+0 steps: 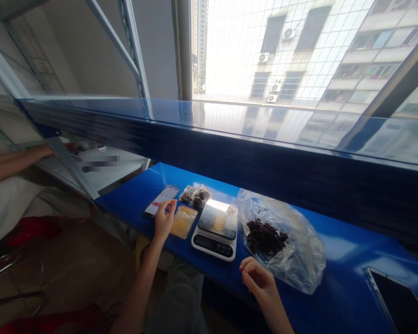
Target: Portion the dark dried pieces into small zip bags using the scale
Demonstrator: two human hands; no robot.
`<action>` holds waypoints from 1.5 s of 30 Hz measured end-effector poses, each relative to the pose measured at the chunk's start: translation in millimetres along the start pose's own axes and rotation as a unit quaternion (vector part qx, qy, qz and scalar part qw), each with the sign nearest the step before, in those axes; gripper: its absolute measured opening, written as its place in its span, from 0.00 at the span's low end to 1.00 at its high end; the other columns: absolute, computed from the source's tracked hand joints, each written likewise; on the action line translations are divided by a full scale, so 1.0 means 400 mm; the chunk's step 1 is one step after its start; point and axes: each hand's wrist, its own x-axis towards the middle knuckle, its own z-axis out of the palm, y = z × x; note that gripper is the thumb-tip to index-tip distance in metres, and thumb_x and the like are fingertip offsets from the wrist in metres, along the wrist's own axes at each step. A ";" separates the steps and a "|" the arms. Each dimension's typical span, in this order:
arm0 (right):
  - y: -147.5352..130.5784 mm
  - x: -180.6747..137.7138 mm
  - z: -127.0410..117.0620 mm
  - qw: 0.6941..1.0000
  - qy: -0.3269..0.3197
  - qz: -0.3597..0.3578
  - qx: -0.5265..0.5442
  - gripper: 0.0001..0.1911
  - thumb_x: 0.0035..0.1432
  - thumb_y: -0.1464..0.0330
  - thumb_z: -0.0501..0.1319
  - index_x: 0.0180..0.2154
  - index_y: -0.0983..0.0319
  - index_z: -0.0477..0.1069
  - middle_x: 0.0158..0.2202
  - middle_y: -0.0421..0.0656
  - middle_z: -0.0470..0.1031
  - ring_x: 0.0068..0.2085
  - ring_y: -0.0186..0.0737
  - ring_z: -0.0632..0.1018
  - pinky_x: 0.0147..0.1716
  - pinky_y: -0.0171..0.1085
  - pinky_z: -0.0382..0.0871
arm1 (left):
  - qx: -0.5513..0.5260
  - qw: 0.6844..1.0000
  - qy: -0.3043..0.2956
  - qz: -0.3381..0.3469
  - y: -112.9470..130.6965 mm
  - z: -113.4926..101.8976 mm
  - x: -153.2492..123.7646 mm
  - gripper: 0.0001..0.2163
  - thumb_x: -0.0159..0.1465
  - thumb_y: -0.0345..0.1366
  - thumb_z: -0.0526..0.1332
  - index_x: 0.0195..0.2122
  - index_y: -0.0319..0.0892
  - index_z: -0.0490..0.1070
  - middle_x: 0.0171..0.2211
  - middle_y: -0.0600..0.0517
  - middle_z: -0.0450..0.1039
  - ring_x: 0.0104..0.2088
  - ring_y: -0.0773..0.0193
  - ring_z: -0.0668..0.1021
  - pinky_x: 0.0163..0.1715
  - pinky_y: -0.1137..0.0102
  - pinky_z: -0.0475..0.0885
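My left hand (165,217) hovers at the near right corner of a lit smartphone (155,203), fingers bent together; whether they pinch anything small I cannot make out. Beside it lies a clear packet of yellowish material (184,221). A white digital scale (212,249) stands in the middle, with a small pale yellow item (219,221) on its shiny plate. My right hand (258,279) is at the table's near edge, fingers curled, with nothing visible in them. Just beyond it, a large clear plastic bag (299,250) lies spread with dark shredded pieces (265,236) on it or inside.
Small clear bags of dark lumps (197,196) lie behind the yellow packet. A dark-screened tablet or phone (400,301) rests at the right. A blue shelf beam (230,155) crosses low above the blue table (344,250). Another person's arm (21,160) reaches over a white surface at left.
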 end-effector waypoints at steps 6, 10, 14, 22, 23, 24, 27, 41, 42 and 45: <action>-0.010 0.010 0.009 1.000 -0.004 -0.008 -0.007 0.17 0.54 0.57 0.64 0.22 0.62 0.69 0.28 0.43 0.70 0.24 0.33 0.65 0.19 0.32 0.56 | 0.016 0.999 0.041 0.014 0.018 -0.026 0.000 0.18 0.65 0.47 0.51 0.35 0.40 0.75 0.33 0.48 0.76 0.32 0.63 0.74 0.26 0.72 0.66; -0.017 0.015 0.012 1.000 -0.009 -0.011 -0.004 0.17 0.55 0.57 0.64 0.22 0.62 0.69 0.28 0.42 0.69 0.23 0.31 0.63 0.19 0.32 0.55 | 0.054 0.997 -0.031 0.036 0.026 -0.014 0.055 0.15 0.63 0.43 0.54 0.37 0.41 0.77 0.36 0.48 0.77 0.32 0.62 0.75 0.32 0.71 0.69; -0.012 0.018 0.012 1.000 -0.005 -0.012 0.001 0.18 0.54 0.56 0.64 0.22 0.62 0.68 0.28 0.41 0.68 0.23 0.31 0.62 0.19 0.32 0.55 | 0.106 0.982 -0.152 0.040 0.023 0.033 0.140 0.12 0.57 0.34 0.62 0.42 0.40 0.77 0.41 0.46 0.78 0.34 0.60 0.77 0.39 0.68 0.71; -0.003 0.025 0.014 1.000 0.004 -0.015 0.008 0.19 0.53 0.54 0.65 0.21 0.61 0.68 0.26 0.40 0.67 0.22 0.31 0.61 0.18 0.31 0.55 | 0.192 0.938 -0.288 0.002 0.023 0.075 0.206 0.15 0.66 0.40 0.58 0.52 0.41 0.67 0.52 0.46 0.69 0.47 0.58 0.75 0.45 0.58 0.74; -0.005 0.026 0.015 1.000 0.004 -0.015 0.006 0.19 0.53 0.54 0.65 0.21 0.61 0.68 0.26 0.40 0.67 0.22 0.31 0.61 0.18 0.31 0.55 | 0.201 0.934 -0.295 0.001 0.025 0.074 0.205 0.16 0.66 0.40 0.58 0.52 0.41 0.67 0.52 0.46 0.69 0.47 0.58 0.75 0.45 0.58 0.74; -0.006 0.026 0.015 1.000 0.003 -0.014 0.005 0.19 0.53 0.55 0.64 0.21 0.61 0.68 0.26 0.40 0.67 0.23 0.31 0.61 0.18 0.31 0.55 | 0.209 0.931 -0.300 -0.001 0.027 0.072 0.204 0.16 0.66 0.40 0.58 0.52 0.41 0.67 0.51 0.46 0.69 0.47 0.58 0.75 0.45 0.58 0.74; -0.003 0.026 0.013 1.000 0.007 -0.014 0.011 0.18 0.54 0.55 0.64 0.22 0.61 0.68 0.26 0.40 0.67 0.23 0.31 0.61 0.19 0.31 0.55 | 0.232 0.929 -0.287 -0.006 0.036 0.062 0.196 0.14 0.63 0.38 0.61 0.49 0.39 0.70 0.47 0.45 0.73 0.45 0.57 0.76 0.43 0.61 0.74; -0.014 0.021 0.022 0.998 0.033 0.000 0.047 0.17 0.54 0.58 0.65 0.22 0.62 0.68 0.27 0.40 0.66 0.24 0.31 0.62 0.19 0.31 0.54 | 0.259 0.954 -0.150 -0.027 0.041 0.000 0.027 0.18 0.61 0.47 0.58 0.41 0.38 0.77 0.38 0.41 0.76 0.43 0.50 0.77 0.37 0.65 0.69; -0.015 0.021 0.022 0.998 0.035 0.000 0.047 0.17 0.54 0.57 0.65 0.22 0.62 0.68 0.27 0.40 0.66 0.24 0.31 0.62 0.19 0.31 0.54 | 0.255 0.956 -0.146 -0.025 0.039 0.002 0.020 0.17 0.61 0.47 0.58 0.41 0.39 0.77 0.38 0.42 0.76 0.43 0.51 0.76 0.37 0.66 0.69; -0.015 0.021 0.021 0.999 0.028 0.001 0.041 0.18 0.52 0.56 0.66 0.22 0.62 0.68 0.26 0.40 0.67 0.23 0.31 0.61 0.18 0.31 0.54 | 0.243 0.961 -0.131 -0.024 0.033 0.005 0.009 0.14 0.61 0.43 0.59 0.42 0.40 0.76 0.38 0.44 0.76 0.44 0.53 0.76 0.39 0.67 0.70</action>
